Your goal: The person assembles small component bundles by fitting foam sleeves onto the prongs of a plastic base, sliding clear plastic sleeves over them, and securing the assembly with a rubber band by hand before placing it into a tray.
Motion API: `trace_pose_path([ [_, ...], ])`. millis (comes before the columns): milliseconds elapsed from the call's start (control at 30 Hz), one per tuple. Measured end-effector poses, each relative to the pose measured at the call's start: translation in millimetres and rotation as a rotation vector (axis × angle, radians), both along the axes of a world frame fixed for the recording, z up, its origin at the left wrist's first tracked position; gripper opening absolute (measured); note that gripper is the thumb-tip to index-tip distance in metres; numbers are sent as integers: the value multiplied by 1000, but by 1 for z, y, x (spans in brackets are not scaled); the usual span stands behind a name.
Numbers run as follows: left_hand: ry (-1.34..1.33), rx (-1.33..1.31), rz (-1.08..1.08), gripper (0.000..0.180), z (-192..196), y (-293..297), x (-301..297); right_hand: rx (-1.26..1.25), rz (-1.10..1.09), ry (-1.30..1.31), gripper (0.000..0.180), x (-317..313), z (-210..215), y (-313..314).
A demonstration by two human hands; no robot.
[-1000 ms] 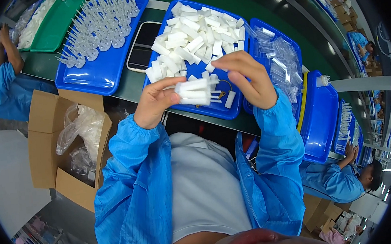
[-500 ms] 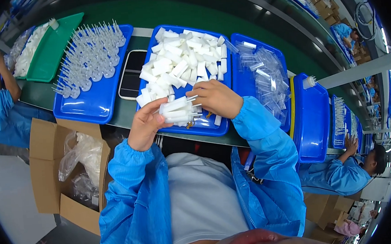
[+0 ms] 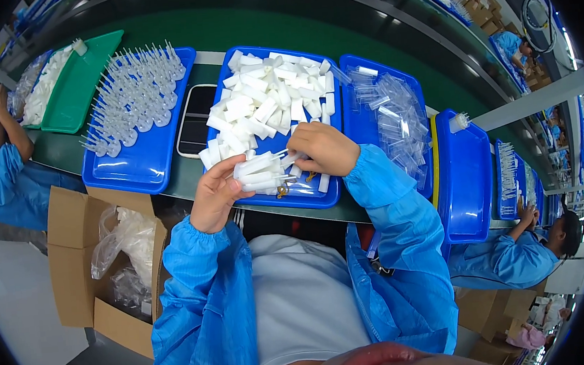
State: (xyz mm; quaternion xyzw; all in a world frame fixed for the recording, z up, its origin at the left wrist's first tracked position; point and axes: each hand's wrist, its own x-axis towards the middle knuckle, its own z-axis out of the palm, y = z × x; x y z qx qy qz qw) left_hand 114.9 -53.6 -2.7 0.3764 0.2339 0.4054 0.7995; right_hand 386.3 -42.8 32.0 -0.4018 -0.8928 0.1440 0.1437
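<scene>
My left hand (image 3: 214, 197) is closed around a clear plastic pronged holder (image 3: 258, 174) carrying several white sleeve-like pieces. The holder lies tilted, its thin prongs pointing right. At those prong tips, my right hand (image 3: 324, 150) pinches a small whitish sleeve, mostly covered by the fingers. Both hands are over the near part of a blue tray (image 3: 338, 172), which bears a heap of white foam-like sleeves (image 3: 264, 95). Small brass-coloured bits (image 3: 282, 191) show beneath the holder.
Left of me are a phone (image 3: 197, 121), a blue tray (image 3: 127, 173) of upright pronged holders, and an open carton (image 3: 72, 268). To the right stand a tray of clear plastic tubes (image 3: 400, 115) and another blue tray (image 3: 467, 189). Co-workers sit at both sides.
My right hand has shifted slightly downward at the prong tips, and a whitish sleeve now shows at its fingers. My left hand still grips the holder. The view has tilted slightly.
</scene>
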Motion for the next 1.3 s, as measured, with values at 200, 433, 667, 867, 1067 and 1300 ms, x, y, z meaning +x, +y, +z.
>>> trace_pose_path([
  [200, 21, 0, -7, 49, 0, -1, 0, -42, -127, 110, 19, 9, 13, -9],
  [433, 15, -5, -6, 49, 8, 0, 4, 11, -186, 246, 16, 15, 32, -21],
  [667, -83, -133, 29, 48, -4, 2, 6, 80, -246, 304, 16, 7, 49, -33],
  [867, -84, -57, -1, 49, 14, 1, 13, 99, -349, 430, 18, 3, 58, -41],
  [1067, -23, -104, -57, 51, -1, 3, 5, 55, -319, 469, 19, 0, 63, -44],
  [1300, 2, 37, 30, 51, 4, -1, 7, 175, -297, 386, 23, -1, 68, -44],
])
